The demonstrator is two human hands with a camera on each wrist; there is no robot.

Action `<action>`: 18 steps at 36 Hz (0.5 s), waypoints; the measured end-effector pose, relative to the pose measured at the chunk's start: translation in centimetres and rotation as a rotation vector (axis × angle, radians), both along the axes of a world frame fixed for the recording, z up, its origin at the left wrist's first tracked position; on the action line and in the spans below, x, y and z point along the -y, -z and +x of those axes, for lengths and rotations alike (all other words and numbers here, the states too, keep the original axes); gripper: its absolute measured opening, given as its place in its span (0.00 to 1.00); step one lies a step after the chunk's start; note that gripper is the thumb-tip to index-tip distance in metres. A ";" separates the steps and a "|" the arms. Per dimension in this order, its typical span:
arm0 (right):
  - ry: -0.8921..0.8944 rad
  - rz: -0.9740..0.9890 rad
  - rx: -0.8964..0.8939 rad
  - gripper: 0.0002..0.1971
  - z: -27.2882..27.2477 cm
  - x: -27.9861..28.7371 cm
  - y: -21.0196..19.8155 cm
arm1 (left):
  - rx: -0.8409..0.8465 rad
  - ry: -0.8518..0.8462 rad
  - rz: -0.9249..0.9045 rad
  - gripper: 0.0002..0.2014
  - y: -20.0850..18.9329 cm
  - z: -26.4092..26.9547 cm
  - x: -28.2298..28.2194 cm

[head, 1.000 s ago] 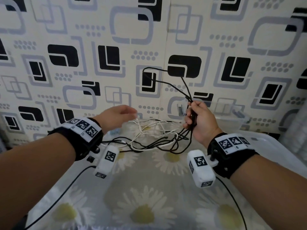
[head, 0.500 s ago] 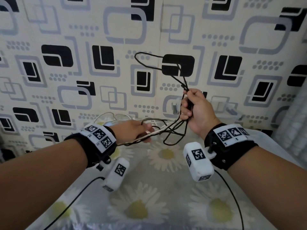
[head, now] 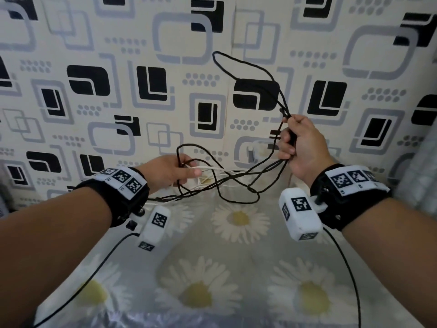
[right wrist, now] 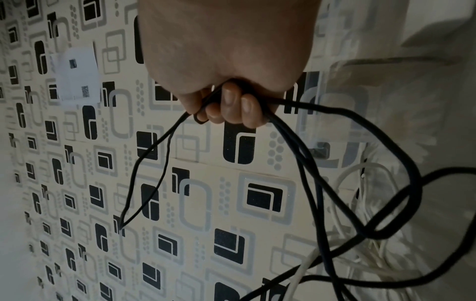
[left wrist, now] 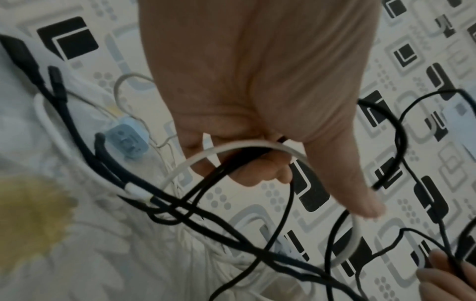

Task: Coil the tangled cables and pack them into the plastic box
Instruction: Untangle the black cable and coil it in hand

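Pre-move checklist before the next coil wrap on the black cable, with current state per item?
1. Right hand grips gathered loops of the black cable: ok.
2. Left hand holds strands: ok, but its fingers hold a white cable along with black.
3. Black cable free of the white ones: not ok, they cross over the table.
4. Loops even: not ok, one stands tall, others sag.
5. Free plug ends located: cannot tell.
6. Plastic box open and reachable: cannot tell.
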State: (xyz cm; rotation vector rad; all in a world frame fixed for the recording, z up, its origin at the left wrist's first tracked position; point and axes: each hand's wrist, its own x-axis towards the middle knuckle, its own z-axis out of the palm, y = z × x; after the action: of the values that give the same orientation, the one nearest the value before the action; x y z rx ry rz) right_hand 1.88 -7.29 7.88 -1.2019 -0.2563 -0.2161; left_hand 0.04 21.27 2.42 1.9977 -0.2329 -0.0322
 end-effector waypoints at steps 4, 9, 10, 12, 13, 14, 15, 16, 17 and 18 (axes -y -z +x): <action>0.002 -0.008 0.008 0.10 0.0 0.4 -0.5 | 0.011 -0.035 -0.046 0.25 -0.1 0.1 -0.2; 0.042 -0.040 0.012 0.08 0.0 1.5 -1.1 | 0.108 -0.233 -0.072 0.15 -0.6 0.7 -0.9; 0.058 -0.052 0.017 0.08 0.0 2.0 -1.3 | 0.116 -0.272 -0.099 0.15 -0.7 0.8 -1.1; 0.080 -0.074 0.026 0.09 0.0 2.9 -1.7 | 0.119 -0.321 -0.173 0.13 -1.2 1.0 -1.5; 0.084 -0.081 0.029 0.08 0.0 3.4 -1.9 | 0.119 -0.340 -0.201 0.12 -1.4 1.0 -1.8; 0.084 -0.084 0.030 0.08 0.0 4.0 -2.1 | 0.120 -0.360 -0.223 0.12 -1.6 1.0 -2.1; 0.082 -0.084 0.033 0.09 0.0 4.5 -2.3 | 0.123 -0.384 -0.239 0.12 -1.7 1.1 -2.5; 0.081 -0.081 0.036 0.09 -0.1 4.9 -2.4 | 0.125 -0.409 -0.255 0.11 -1.8 1.2 -2.8; 0.082 -0.078 0.040 0.09 -0.1 5.2 -2.6 | 0.127 -0.431 -0.268 0.10 -1.9 1.2 -3.0; 0.085 -0.077 0.044 0.09 -0.1 5.5 -2.7 | 0.127 -0.448 -0.275 0.08 -2.0 1.2 -3.2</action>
State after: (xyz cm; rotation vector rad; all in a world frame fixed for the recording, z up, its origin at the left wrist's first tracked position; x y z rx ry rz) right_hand 1.74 -12.78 10.59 -1.2868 -0.2539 -0.3095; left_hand 1.23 24.48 4.39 1.7383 0.1289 0.3929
